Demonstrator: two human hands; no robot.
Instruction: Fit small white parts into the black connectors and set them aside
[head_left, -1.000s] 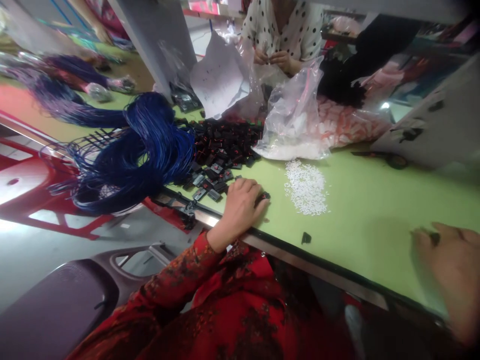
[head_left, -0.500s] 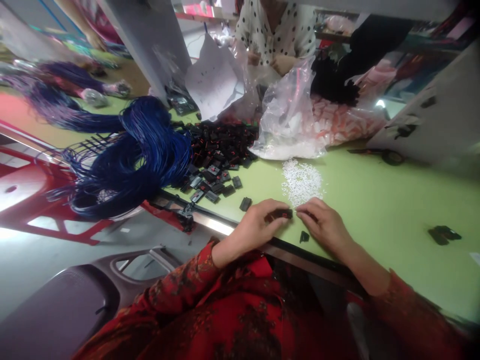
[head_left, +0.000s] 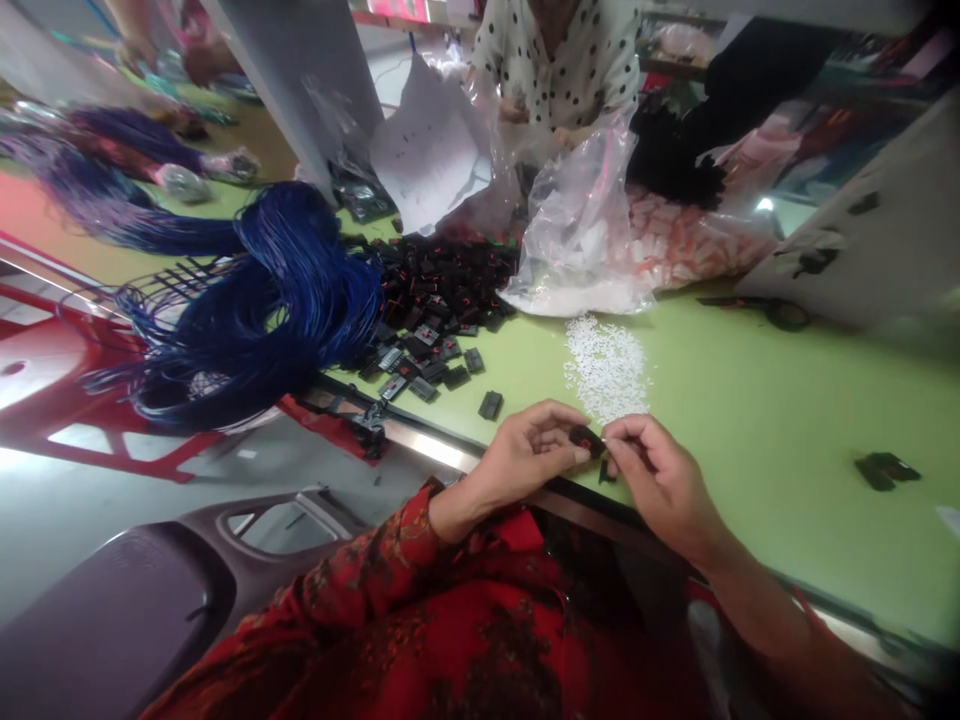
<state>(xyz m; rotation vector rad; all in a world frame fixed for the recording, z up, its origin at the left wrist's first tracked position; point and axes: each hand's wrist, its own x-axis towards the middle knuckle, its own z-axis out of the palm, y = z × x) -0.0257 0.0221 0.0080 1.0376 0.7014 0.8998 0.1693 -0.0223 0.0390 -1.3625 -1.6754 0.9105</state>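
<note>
My left hand (head_left: 529,450) pinches a black plastic connector housing (head_left: 586,441) with a small red mark, just above the table's front edge. My right hand (head_left: 652,465) is closed, its thumb and forefinger tips meeting at the housing's right end. Whatever is between those fingertips is too small to make out. Below them a small black piece (head_left: 604,473) lies on the green table, partly covered. Beyond my hands spreads a patch of tiny white pieces (head_left: 609,365). One loose black connector (head_left: 491,405) rests left of it.
A heap of black connectors (head_left: 442,290) lies beside a bundle of blue wires (head_left: 300,280). Clear plastic bags (head_left: 577,240) stand behind the white pieces. Black parts (head_left: 887,470) and a dark tool (head_left: 784,313) lie to the right. A person in a dotted shirt (head_left: 555,60) sits opposite.
The housing in my left hand has tilted and shifted slightly right and down. My right hand has moved a little right and down, its fingertips now against the housing's end.
</note>
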